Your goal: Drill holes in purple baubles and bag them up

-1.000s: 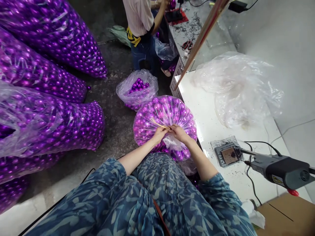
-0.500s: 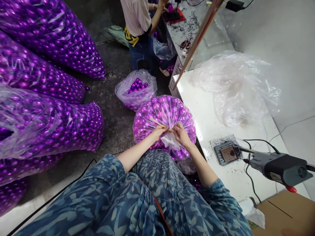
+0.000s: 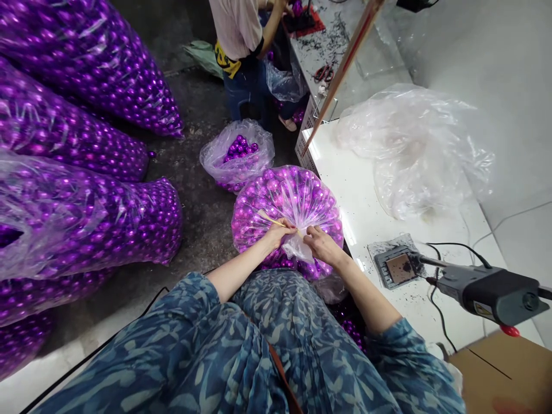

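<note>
A clear plastic bag [image 3: 259, 198] bulging with shiny purple balls stands in front of my body, its top gathered into a pleated neck. The loose plastic end [image 3: 297, 248] of the bag sticks out below the neck. My left hand [image 3: 278, 231] pinches a thin yellow strip [image 3: 271, 219] at the left of the neck; one end of it points up and to the left. On the right side of the neck, my right hand [image 3: 322, 246] has its fingers curled and pressed together. What these fingers hold is hidden.
An open bag of purple balls [image 3: 235, 152] sits just beyond. Large filled bags [image 3: 86, 213] lie at left. The white table [image 3: 345, 195] at right bears crumpled plastic [image 3: 414, 149] and a grey-black device [image 3: 495, 293]. A co-worker [image 3: 241, 34] stands ahead, by a slanted pole [image 3: 340, 75].
My right hand has shifted slightly down and right, away from my left hand. My left hand stays at the neck with the yellow strip, which has tilted a little.
</note>
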The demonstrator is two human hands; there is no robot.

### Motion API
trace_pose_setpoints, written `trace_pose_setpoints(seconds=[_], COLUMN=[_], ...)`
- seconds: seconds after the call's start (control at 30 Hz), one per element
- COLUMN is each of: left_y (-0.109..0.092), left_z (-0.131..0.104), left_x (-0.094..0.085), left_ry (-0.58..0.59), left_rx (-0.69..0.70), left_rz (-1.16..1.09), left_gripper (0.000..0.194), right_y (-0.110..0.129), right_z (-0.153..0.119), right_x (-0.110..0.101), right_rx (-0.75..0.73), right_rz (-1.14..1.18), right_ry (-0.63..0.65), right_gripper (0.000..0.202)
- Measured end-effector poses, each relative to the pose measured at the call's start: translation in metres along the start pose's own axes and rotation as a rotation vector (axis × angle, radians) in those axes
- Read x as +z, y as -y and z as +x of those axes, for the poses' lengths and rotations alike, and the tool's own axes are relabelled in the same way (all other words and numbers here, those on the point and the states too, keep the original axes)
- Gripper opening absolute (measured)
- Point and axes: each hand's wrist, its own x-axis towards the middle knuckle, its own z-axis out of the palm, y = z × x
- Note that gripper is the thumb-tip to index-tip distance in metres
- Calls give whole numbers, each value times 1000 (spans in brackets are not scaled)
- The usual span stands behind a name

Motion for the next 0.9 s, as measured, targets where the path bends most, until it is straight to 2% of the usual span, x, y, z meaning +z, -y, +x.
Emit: trace_pose_setpoints(seconds=[0.13,0.27,0.33,0.43,0.53,0.7,0.8,0.9], left_y=[-2,-1,-1,-4,-8,-6,0,6], left_z=[-2,-5,-7,-11,-14,-14,-9,-3], left_x=[0,7,11,15,15,9,3,-5], left_ry=[19,5,4,30,75,121,88,57], left_rx=[28,144,221,321,391,479,543,610], left_rz=[45,131,195,293,388,529,597,659], left_gripper=[44,34,31,30,30,28,20,11], right_y=[-8,-17,-19,-19,-17,-22,-30,-34], right_z=[-10,-9,-3,11,26,41,43,42], right_x=[3,9,11,14,21,36,40,41], right_rx=[-38,0,68,262,390,324,236,194], right_rz=[91,224,312,440,506,740,885,912], right_ry=[-12,-102,-147,-227,-268,-267,-222,-198], right_gripper=[25,24,26,28,19,17,17,20])
